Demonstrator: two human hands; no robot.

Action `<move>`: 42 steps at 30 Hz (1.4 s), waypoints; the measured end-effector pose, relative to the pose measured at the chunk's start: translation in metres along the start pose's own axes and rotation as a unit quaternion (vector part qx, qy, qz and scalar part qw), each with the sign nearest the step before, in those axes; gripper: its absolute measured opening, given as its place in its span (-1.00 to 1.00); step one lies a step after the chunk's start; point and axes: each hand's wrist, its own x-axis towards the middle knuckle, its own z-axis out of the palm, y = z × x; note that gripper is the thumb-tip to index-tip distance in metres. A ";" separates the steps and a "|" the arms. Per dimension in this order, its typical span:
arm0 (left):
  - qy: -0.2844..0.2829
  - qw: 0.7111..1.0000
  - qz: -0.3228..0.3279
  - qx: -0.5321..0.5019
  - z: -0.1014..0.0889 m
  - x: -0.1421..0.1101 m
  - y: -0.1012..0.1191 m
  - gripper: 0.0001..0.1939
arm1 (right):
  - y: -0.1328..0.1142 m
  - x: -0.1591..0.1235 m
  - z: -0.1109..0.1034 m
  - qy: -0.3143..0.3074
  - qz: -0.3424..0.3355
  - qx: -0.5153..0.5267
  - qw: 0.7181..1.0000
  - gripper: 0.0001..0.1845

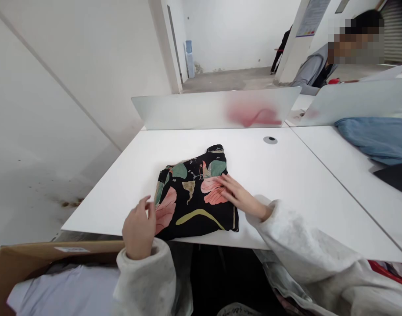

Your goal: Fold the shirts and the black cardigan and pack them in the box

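A folded black cloth garment (pixel 191 206) with pink, green and olive leaf prints lies on the white table (pixel 270 175), close to its front edge. My right hand (pixel 238 196) rests on the garment's right part, fingers extended over a pink leaf and nothing gripped. My left hand (pixel 139 228) stands at the garment's left edge with fingers loosely curled. It touches the cloth there but holds no visible fold. The garment's underside is hidden.
A cardboard box (pixel 56 263) holding pale cloth stands at lower left, below the table edge. Blue denim cloth (pixel 374 139) and dark cloth (pixel 395 177) lie on the adjoining table. Frosted divider panels (pixel 214 108) stand behind. A co-worker (pixel 313 66) sits beyond them.
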 end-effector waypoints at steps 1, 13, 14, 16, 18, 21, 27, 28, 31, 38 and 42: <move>-0.016 1.000 -0.002 -0.004 -0.004 0.014 0.009 -0.64 | 0.005 0.008 -0.001 0.029 0.030 0.038 0.998 -0.38; -0.206 0.976 0.064 0.023 0.075 0.114 0.020 -0.68 | -0.030 -0.014 0.008 -0.027 -0.088 0.001 0.996 -0.28; -0.196 0.979 0.061 0.017 0.074 0.115 0.015 -0.67 | -0.034 -0.018 0.008 -0.057 -0.131 -0.019 0.990 -0.30; -0.177 0.983 0.048 0.015 0.072 0.116 0.006 -0.65 | -0.037 -0.023 0.009 -0.108 -0.197 -0.051 0.973 -0.34; -0.170 0.985 0.028 0.024 0.073 0.115 -0.001 -0.66 | -0.035 -0.025 0.011 -0.140 -0.236 -0.070 0.959 -0.35; -0.174 0.984 0.003 0.042 0.076 0.112 -0.008 -0.67 | -0.030 -0.027 0.015 -0.157 -0.263 -0.074 0.949 -0.36; -0.168 0.982 0.017 0.086 0.048 0.100 -0.002 -0.60 | -0.029 -0.022 0.007 -0.143 -0.250 -0.051 0.956 -0.36; -0.159 0.983 0.031 0.090 0.040 0.096 0.003 -0.58 | -0.028 -0.018 0.005 -0.129 -0.237 -0.052 0.961 -0.37; -0.121 0.980 0.144 0.065 0.028 0.077 0.021 -0.52 | -0.021 -0.002 0.000 -0.081 -0.172 -0.072 0.979 -0.40; -0.113 0.952 0.264 0.102 0.080 0.018 0.037 -0.45 | 0.003 0.034 0.009 -0.125 -0.143 -0.127 0.974 -0.38; -0.093 0.956 0.261 0.097 0.098 0.007 0.025 -0.41 | 0.010 0.059 0.014 -0.070 -0.186 -0.120 0.973 -0.40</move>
